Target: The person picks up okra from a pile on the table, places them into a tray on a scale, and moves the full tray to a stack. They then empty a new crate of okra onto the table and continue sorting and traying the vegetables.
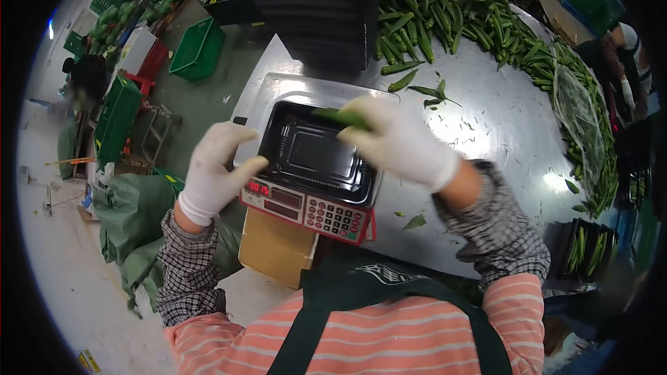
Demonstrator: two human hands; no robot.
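A black plastic tray (316,151) lies on the weighing scale (306,212), whose red display is lit. My right hand (392,135), in a white glove, pinches green okra (340,117) over the tray's upper right part. At the tray's left side is my left hand (226,167), also gloved, its thumb and fingers apart with nothing between them. Beyond the scale, a heap of okra (445,10) covers the back of the metal table (451,121). A few loose okra and leaf scraps lie nearer the scale.
Stacked black trays (313,14) stand behind the scale. Filled trays (587,250) are at the right. A clear plastic bag (577,107) lies on the okra. Another person's gloved hand (627,92) shows at far right. A cardboard box (278,244) sits below the scale; a green crate (197,48) stands on the floor.
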